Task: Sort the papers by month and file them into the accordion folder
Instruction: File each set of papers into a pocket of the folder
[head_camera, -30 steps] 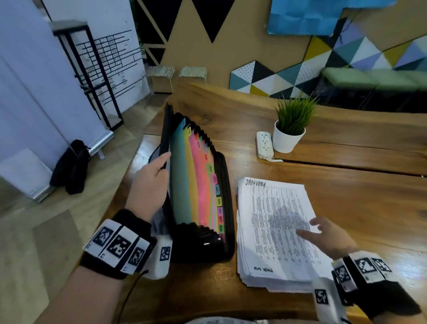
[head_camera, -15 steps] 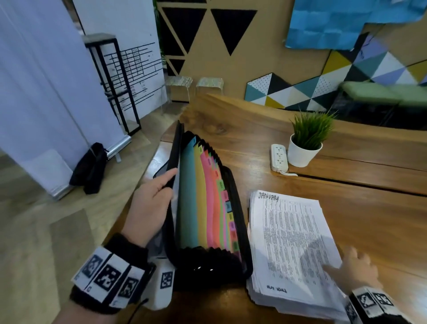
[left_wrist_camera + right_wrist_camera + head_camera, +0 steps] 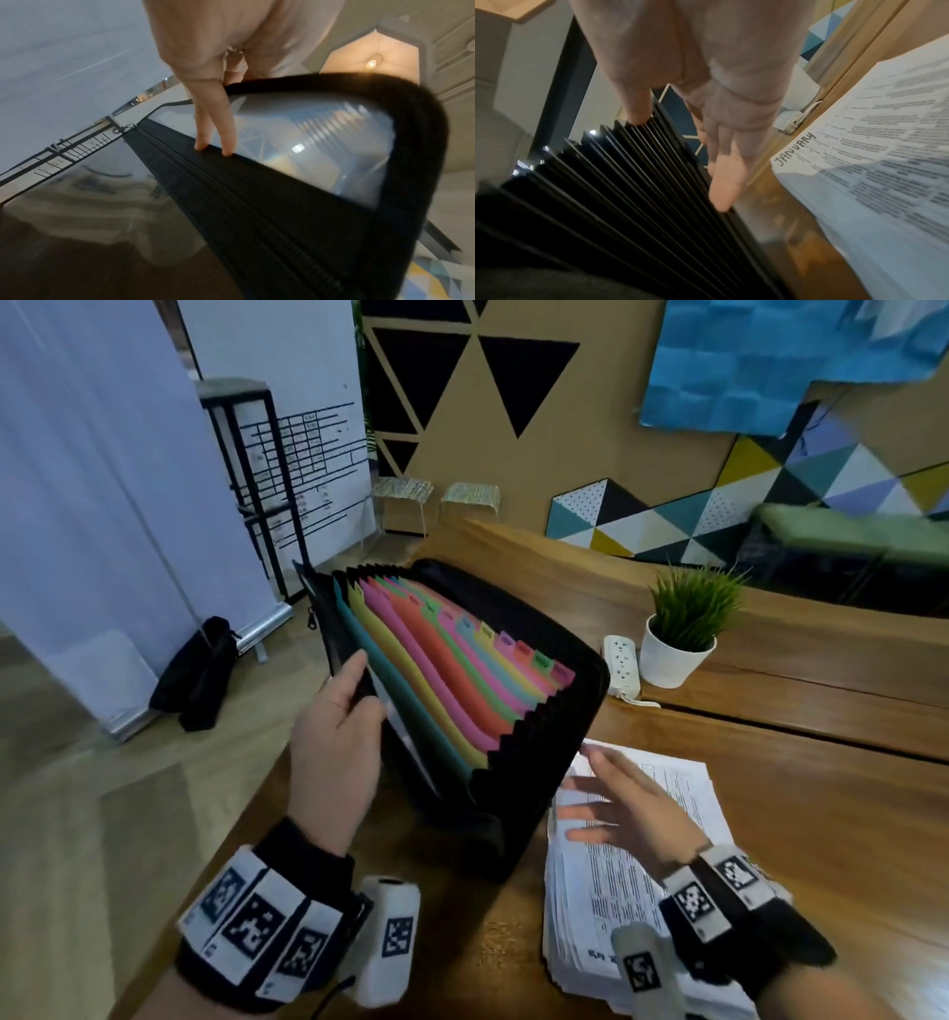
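The left hand (image 3: 334, 742) grips the front cover of the accordion folder (image 3: 539, 762), thumb inside and fingers (image 3: 227, 130) flat on its outer face, holding the coloured dividers (image 3: 452, 680) fanned open to that hand's right. The right hand (image 3: 624, 806) is spread wide and holds nothing, its fingertips (image 3: 721, 194) at the folder's black pleated side. Under and to the right of this hand the stack of papers (image 3: 662, 875) lies on the counter (image 3: 821, 824), its top sheet headed JANUARY.

Your right hand (image 3: 624, 806) lifts off the papers (image 3: 667, 860); its fingertips (image 3: 721, 203) now reach the accordion folder (image 3: 462, 690), which fans wider.
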{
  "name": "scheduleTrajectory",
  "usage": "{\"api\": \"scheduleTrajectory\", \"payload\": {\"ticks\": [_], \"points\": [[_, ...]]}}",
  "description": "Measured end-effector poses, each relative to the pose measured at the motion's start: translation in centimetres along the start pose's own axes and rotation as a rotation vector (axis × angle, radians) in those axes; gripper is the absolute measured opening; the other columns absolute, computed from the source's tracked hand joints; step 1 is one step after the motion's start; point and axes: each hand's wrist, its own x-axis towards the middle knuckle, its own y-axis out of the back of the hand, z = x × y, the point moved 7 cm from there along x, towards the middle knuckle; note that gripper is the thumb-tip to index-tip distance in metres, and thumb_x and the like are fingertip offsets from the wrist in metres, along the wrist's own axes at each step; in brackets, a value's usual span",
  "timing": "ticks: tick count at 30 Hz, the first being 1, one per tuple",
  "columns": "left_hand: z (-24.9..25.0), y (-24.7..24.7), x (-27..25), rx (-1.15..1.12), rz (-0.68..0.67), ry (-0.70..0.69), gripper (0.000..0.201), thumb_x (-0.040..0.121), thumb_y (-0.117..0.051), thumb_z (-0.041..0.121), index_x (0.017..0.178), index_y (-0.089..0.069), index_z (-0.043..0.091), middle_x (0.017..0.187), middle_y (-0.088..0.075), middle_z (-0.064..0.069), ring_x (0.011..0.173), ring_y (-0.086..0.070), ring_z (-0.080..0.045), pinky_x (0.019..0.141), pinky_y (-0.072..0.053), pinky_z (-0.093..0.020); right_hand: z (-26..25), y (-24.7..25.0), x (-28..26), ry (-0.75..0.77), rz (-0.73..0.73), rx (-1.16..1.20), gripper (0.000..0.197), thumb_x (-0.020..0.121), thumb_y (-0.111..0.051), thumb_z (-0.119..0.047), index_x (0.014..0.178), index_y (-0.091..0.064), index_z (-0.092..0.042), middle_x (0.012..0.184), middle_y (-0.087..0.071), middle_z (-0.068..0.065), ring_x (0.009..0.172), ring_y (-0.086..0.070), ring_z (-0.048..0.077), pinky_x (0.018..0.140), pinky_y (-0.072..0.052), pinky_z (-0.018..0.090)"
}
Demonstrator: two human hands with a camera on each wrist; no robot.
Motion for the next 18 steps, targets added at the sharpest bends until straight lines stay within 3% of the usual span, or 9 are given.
{"api": "scheduleTrajectory", "payload": {"ticks": [2,5,7,9,11,13,15,16,18], "points": [[-0.5,-0.6,-0.5,0.096,-0.079,-0.021,0.052,0.091,-0.046,0.018,0.142,-0.042,0.028,0.116,-0.066,0.000,0.101,-0.063,-0.021,0.089,-0.052,-0.053,-0.8,0.4,0.8,0.027,0.032,0.057,0.058,0.072,-0.065,-0.045,0.121,-0.053,-0.017,0.110,-0.065,0.016,0.086,-0.066,0.033,0.074,-0.055,0.046],[-0.3,-0.3,-0.5,0.220,-0.099,-0.037,0.051,0.095,-0.046,0.014,0.144,-0.038,0.026,0.098,-0.063,0.014,0.075,-0.058,-0.002,0.073,-0.049,-0.012,-0.2,2.3,1.8,-0.003,0.125,-0.041,0.044,0.082,-0.064,-0.027,0.123,-0.051,-0.014,0.110,-0.064,0.014,0.085,-0.065,0.028,0.072,-0.055,0.042],[0.3,-0.2,0.0,0.280,-0.132,-0.008,0.055,0.093,-0.049,0.011,0.145,-0.035,0.022,0.091,-0.061,0.003,0.074,-0.057,-0.011,0.062,-0.044,-0.011,0.7,5.2,2.1,-0.083,0.254,-0.374,0.047,0.084,-0.065,-0.028,0.126,-0.047,-0.013,0.120,-0.059,0.015,0.095,-0.061,0.026,0.079,-0.051,0.040],[0.4,-0.3,0.8,0.284,-0.177,0.050,0.060,0.091,-0.051,0.009,0.146,-0.030,0.021,0.094,-0.060,-0.001,0.068,-0.059,-0.003,0.058,-0.043,-0.009,2.9,9.2,1.5,-0.320,0.349,-0.855,0.071,0.078,-0.070,-0.039,0.133,-0.037,-0.009,0.131,-0.050,0.017,0.109,-0.055,0.029,0.090,-0.048,0.040],[0.5,-0.6,1.4,0.247,-0.202,0.090,0.068,0.090,-0.053,0.007,0.149,-0.023,0.023,0.118,-0.057,0.004,0.077,-0.057,0.009,0.064,-0.044,-0.007,6.1,13.2,0.0,-0.605,0.388,-1.132,0.102,0.060,-0.079,-0.053,0.136,-0.030,-0.006,0.127,-0.050,0.016,0.106,-0.056,0.029,0.087,-0.052,0.040],[0.1,-0.6,1.9,0.233,-0.206,0.106,0.075,0.088,-0.053,0.006,0.151,-0.018,0.026,0.145,-0.041,0.003,0.115,-0.053,-0.009,0.092,-0.046,-0.027,10.2,17.2,-0.3,-0.739,0.377,-1.170,0.135,0.023,-0.083,-0.066,0.134,-0.034,-0.007,0.114,-0.056,0.014,0.094,-0.060,0.028,0.077,-0.057,0.041],[-0.2,-0.5,2.4,0.198,-0.187,0.120,0.072,0.087,-0.050,0.002,0.149,-0.023,0.028,0.140,-0.046,0.006,0.118,-0.053,-0.021,0.097,-0.046,-0.038,13.7,20.4,0.2,-0.770,0.377,-1.149,0.149,-0.001,-0.074,-0.073,0.128,-0.040,-0.008,0.105,-0.059,0.011,0.086,-0.062,0.027,0.069,-0.058,0.038],[-0.2,-0.5,2.6,0.174,-0.179,0.120,0.069,0.087,-0.049,-0.001,0.146,-0.030,0.029,0.131,-0.052,0.011,0.112,-0.056,-0.016,0.094,-0.047,-0.033,13.6,20.3,-0.1,-0.756,0.412,-1.107,0.141,0.007,-0.079,-0.069,0.127,-0.041,-0.007,0.104,-0.059,0.012,0.086,-0.062,0.027,0.068,-0.057,0.037],[0.5,-0.5,2.9,0.162,-0.175,0.093,0.064,0.086,-0.046,-0.006,0.136,-0.041,0.035,0.111,-0.057,0.022,0.100,-0.058,0.000,0.082,-0.045,-0.016,10.9,17.7,-1.9,-0.696,0.498,-1.027,0.109,0.039,-0.089,-0.046,0.126,-0.040,-0.002,0.102,-0.060,0.014,0.084,-0.062,0.027,0.069,-0.057,0.036]]}}
